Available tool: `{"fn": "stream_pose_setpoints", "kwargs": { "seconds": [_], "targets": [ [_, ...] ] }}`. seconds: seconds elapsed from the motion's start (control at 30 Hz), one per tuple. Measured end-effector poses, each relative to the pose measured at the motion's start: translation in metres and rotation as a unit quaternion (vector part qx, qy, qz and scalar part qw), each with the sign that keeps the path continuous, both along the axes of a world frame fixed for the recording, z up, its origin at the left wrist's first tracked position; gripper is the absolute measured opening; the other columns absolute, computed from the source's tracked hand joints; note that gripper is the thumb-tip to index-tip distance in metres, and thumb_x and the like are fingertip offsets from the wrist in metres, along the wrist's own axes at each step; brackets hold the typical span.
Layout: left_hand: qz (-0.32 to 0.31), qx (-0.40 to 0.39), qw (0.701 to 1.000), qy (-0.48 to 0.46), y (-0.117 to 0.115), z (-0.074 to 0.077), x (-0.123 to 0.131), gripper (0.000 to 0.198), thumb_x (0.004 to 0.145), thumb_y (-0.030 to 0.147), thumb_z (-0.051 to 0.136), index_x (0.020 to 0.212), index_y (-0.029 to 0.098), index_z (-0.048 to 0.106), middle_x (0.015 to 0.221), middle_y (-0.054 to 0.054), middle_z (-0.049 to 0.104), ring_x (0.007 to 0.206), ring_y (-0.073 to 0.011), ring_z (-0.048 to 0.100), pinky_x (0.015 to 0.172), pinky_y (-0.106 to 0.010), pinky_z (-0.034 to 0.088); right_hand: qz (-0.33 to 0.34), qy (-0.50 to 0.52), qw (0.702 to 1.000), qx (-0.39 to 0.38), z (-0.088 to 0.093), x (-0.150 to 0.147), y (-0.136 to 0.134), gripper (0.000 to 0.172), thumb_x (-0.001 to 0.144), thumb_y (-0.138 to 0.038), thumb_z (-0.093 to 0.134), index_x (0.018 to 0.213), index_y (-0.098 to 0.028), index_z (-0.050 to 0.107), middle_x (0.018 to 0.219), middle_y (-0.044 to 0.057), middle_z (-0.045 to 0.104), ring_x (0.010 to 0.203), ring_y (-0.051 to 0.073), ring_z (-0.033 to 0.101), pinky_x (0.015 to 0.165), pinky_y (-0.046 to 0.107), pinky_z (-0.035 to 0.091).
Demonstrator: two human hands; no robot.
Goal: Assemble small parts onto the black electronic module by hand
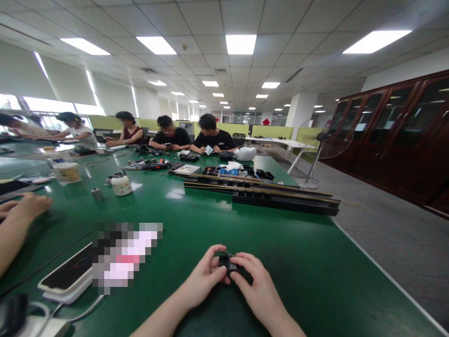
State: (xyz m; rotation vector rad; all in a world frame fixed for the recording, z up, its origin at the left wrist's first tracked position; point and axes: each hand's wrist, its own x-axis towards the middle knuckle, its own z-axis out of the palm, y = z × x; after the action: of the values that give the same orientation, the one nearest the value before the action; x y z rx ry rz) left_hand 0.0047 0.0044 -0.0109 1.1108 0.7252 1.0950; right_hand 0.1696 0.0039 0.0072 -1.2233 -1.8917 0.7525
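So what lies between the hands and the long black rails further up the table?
Only bare green table shows in the head view between the hands' small black part and the black rails.

the table (196, 220) is deep green, and the small part (227, 263) pinched near its front edge is black. far right, the cabinets (396, 135) are dark reddish brown (glass doors), while the long rails (266, 194) mid-table are black with thin yellow stripes. a cream jar (121, 184) stands left.

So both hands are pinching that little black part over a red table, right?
Not quite. The head view shows the left hand and right hand pinching the small black part, but the table is green, not red.
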Motion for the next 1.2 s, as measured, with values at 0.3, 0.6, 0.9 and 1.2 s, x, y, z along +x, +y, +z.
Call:
{"fn": "stream_pose_setpoints", "kwargs": {
  "seconds": [0.3,0.6,0.9,1.2],
  "targets": [
    [0.022,0.0,1.0,0.011,0.001,0.0,-0.002,0.052,0.071,0.038,0.062,0.113,0.023,0.036,0.087,-0.004,0.06,0.067,-0.0147,0.059,0.065,-0.03,0.038,-0.001,0.038,0.998,0.043,-0.004,0.0,0.0,0.029,0.076,-0.025,0.055,0.105,-0.027,0.059,0.111,0.006,0.059,0.105,0.022,0.053,0.093,0.039,0.042],
    [0.021,0.001,1.0,0.0,-0.001,0.003,0.001,0.053,0.067,0.033,0.068,0.108,0.022,0.037,0.084,-0.001,0.061,0.066,-0.0119,0.058,0.067,-0.03,0.041,0.003,0.046,0.998,0.031,-0.003,-0.001,-0.001,0.029,0.073,-0.021,0.057,0.102,-0.025,0.059,0.106,0.005,0.061,0.101,0.021,0.055,0.091,0.038,0.043],
    [0.023,0.0,1.0,0.004,-0.003,0.007,0.002,0.049,0.068,0.03,0.067,0.106,0.022,0.037,0.083,0.0,0.061,0.064,-0.0105,0.057,0.066,-0.029,0.041,0.005,0.053,0.998,0.024,0.001,-0.003,-0.003,0.029,0.072,-0.019,0.058,0.101,-0.025,0.059,0.104,0.005,0.061,0.1,0.021,0.055,0.09,0.036,0.043],
    [0.02,-0.003,1.0,0.02,-0.004,0.012,0.002,0.049,0.068,0.032,0.067,0.106,0.023,0.037,0.084,-0.001,0.06,0.059,-0.0111,0.057,0.061,-0.03,0.041,0.007,0.054,0.998,0.02,0.001,-0.003,-0.004,0.027,0.072,-0.018,0.057,0.098,-0.025,0.06,0.103,0.004,0.061,0.099,0.021,0.055,0.089,0.036,0.043]
  ]
}}
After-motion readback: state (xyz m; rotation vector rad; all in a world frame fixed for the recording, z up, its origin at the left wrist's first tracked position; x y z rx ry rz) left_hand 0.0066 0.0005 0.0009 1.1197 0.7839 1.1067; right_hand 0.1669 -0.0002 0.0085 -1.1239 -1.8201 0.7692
